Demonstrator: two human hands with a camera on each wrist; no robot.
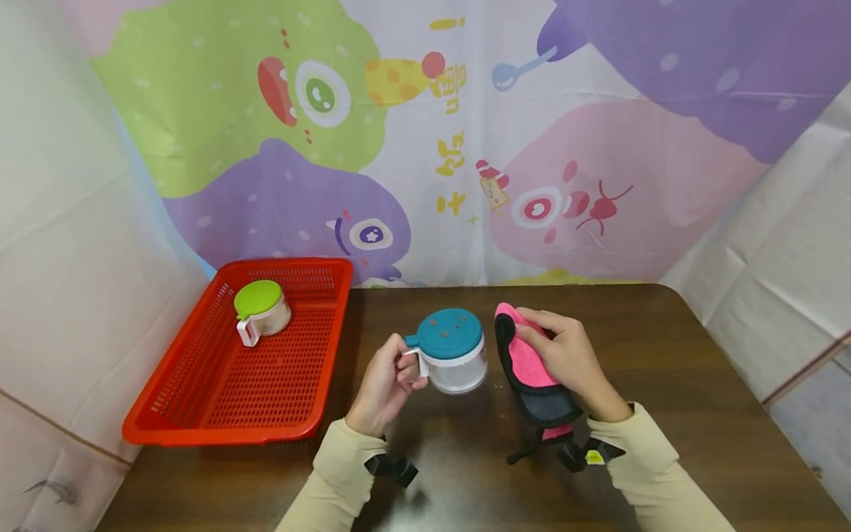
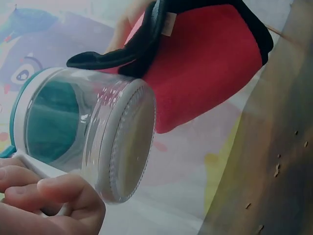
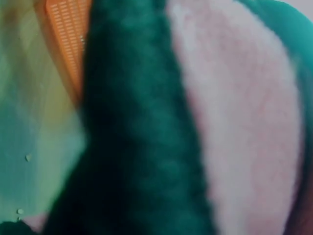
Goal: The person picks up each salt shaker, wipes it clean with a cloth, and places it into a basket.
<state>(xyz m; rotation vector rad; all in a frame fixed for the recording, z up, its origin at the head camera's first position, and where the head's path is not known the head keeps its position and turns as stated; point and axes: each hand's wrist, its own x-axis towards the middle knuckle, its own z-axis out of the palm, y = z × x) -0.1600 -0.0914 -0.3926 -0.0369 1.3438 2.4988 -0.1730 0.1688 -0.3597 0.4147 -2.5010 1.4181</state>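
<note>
My left hand (image 1: 385, 386) grips the white handle of a clear seasoning jar (image 1: 457, 374) and holds it up over the table. Small brown crumbs lie on the jar's blue lid (image 1: 447, 334). The left wrist view shows the jar's ribbed glass base (image 2: 129, 147) turned to the camera. To the right of the jar, my right hand (image 1: 575, 358) pinches a pink cloth (image 1: 532, 363) with black edging, which hangs folded. In the head view the cloth and jar stand slightly apart. The cloth (image 3: 239, 112) fills most of the right wrist view, blurred.
A red perforated basket (image 1: 279, 384) stands at the left, holding another seasoning jar (image 1: 271, 319) with a green lid. Crumbs (image 2: 277, 170) are scattered on the brown wooden table (image 1: 665, 369). A cartoon-printed curtain (image 1: 459, 244) hangs behind the table.
</note>
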